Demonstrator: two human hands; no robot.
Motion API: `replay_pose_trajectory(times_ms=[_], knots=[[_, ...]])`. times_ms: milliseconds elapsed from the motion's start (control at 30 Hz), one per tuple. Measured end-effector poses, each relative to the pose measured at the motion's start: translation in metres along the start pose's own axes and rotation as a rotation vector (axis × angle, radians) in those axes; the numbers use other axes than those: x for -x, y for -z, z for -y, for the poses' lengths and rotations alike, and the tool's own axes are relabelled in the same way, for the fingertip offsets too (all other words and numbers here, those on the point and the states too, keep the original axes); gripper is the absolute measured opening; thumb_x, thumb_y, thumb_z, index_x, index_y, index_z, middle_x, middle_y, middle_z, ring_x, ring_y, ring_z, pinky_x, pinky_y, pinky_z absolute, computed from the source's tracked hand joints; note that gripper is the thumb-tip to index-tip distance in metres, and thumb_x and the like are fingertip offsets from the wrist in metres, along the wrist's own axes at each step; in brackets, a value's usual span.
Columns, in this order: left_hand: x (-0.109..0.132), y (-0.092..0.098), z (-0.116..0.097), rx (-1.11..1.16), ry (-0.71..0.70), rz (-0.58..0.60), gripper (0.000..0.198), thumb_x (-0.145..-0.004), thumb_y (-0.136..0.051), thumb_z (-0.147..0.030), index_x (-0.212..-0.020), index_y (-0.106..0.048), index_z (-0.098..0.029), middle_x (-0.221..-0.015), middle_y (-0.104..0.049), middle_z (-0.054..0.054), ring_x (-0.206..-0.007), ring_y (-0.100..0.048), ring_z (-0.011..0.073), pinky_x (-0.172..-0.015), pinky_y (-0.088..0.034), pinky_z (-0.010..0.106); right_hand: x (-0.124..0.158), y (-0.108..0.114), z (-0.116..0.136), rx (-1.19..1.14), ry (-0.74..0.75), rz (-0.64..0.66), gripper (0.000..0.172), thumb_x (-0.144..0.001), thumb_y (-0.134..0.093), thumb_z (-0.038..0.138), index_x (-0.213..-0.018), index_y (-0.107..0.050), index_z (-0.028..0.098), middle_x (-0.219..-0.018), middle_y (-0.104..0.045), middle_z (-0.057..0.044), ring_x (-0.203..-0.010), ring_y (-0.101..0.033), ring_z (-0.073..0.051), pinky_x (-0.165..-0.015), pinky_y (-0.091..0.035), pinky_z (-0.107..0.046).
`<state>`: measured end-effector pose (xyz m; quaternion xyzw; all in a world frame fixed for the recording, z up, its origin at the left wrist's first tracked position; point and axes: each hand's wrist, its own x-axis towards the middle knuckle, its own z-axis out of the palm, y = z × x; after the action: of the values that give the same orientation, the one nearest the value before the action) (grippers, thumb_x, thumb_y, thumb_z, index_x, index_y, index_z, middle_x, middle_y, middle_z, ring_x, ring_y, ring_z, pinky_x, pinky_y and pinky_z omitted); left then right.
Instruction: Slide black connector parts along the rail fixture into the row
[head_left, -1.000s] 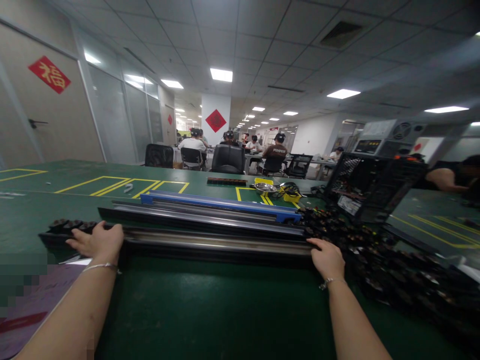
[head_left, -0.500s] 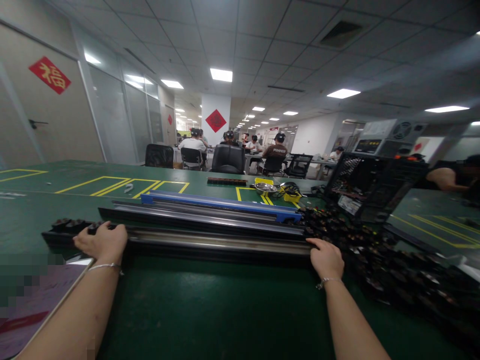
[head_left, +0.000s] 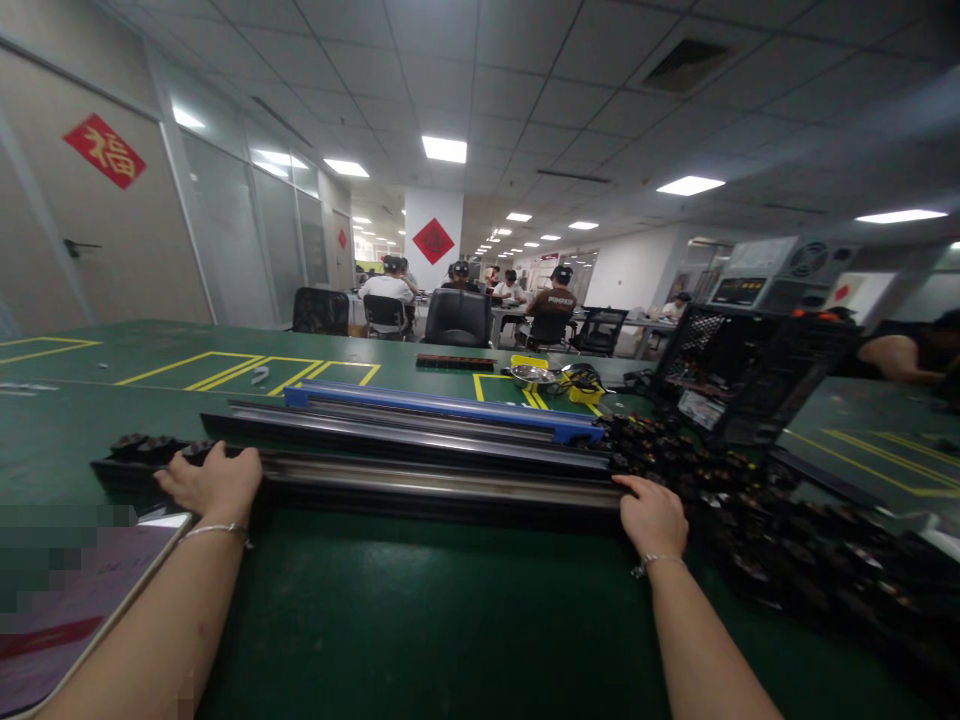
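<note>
A long black channel rail (head_left: 450,488) with a shiny metal inside lies across the green table in front of me. Several small black parts (head_left: 139,447) sit in its left end. My left hand (head_left: 214,480) is closed over the rail beside these parts, fingers bent; the fingertips' exact contact is partly hidden. At the right end, my right hand (head_left: 654,515) grips the rail with its index finger along the top and the other fingers curled out of sight. Just behind lie a second dark rail (head_left: 405,435) and a blue-edged rail (head_left: 442,405).
A heap of small black parts (head_left: 817,530) spreads to the right. Beyond it stands an open computer case (head_left: 750,370). A metal dish (head_left: 531,376) and a dark strip (head_left: 454,362) lie farther back. A pink-screened device (head_left: 82,600) is at lower left. Other people sit beyond.
The view has shifted very slightly. My left hand has slid a touch rightward with the rail's left end in the picture; my right hand stays in place. Both grips look the same.
</note>
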<state>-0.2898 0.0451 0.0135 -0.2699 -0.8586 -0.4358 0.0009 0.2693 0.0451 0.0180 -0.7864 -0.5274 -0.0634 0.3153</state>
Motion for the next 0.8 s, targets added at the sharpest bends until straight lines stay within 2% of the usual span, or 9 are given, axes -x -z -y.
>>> replay_pose_trajectory(times_ms=[100,400,567,800], knots=[[0.003,0.003,-0.003,0.041,0.077,-0.078,0.062,-0.066,-0.051,-0.044,-0.122,-0.055,-0.017,-0.142,-0.025,0.015,-0.134,-0.012,0.041,-0.106,-0.019,0.055,0.001,0.001,0.002,0.004,-0.005,0.008,0.043,-0.07,-0.04,0.019,-0.098,-0.071,0.031,-0.115,-0.063,0.002,-0.109,-0.048,-0.023,-0.092,-0.04,-0.039],[0.008,-0.002,-0.003,0.079,0.054,-0.136,0.056,-0.067,-0.053,-0.045,-0.117,-0.06,-0.021,-0.138,-0.033,0.013,-0.132,-0.02,0.0391,-0.106,-0.023,0.054,0.001,0.002,0.004,0.007,-0.008,0.011,0.043,-0.072,-0.039,0.018,-0.099,-0.071,0.03,-0.116,-0.062,0.002,-0.11,-0.047,-0.022,-0.095,-0.038,-0.039],[0.016,-0.003,-0.008,0.094,0.043,-0.102,0.051,-0.068,-0.052,-0.042,-0.113,-0.062,-0.022,-0.136,-0.035,0.011,-0.132,-0.02,0.0369,-0.107,-0.022,0.052,0.002,-0.001,0.006,0.018,0.023,0.013,0.042,-0.073,-0.039,0.02,-0.1,-0.07,0.03,-0.117,-0.062,0.003,-0.109,-0.048,-0.022,-0.093,-0.039,-0.039],[0.014,-0.008,-0.005,0.049,0.026,-0.156,0.048,-0.066,-0.054,-0.038,-0.11,-0.063,-0.023,-0.134,-0.039,0.009,-0.13,-0.025,0.0349,-0.106,-0.025,0.05,0.001,-0.005,0.005,0.035,0.051,-0.001,0.041,-0.072,-0.041,0.021,-0.1,-0.07,0.029,-0.115,-0.064,0.004,-0.108,-0.049,-0.023,-0.092,-0.039,-0.039]])
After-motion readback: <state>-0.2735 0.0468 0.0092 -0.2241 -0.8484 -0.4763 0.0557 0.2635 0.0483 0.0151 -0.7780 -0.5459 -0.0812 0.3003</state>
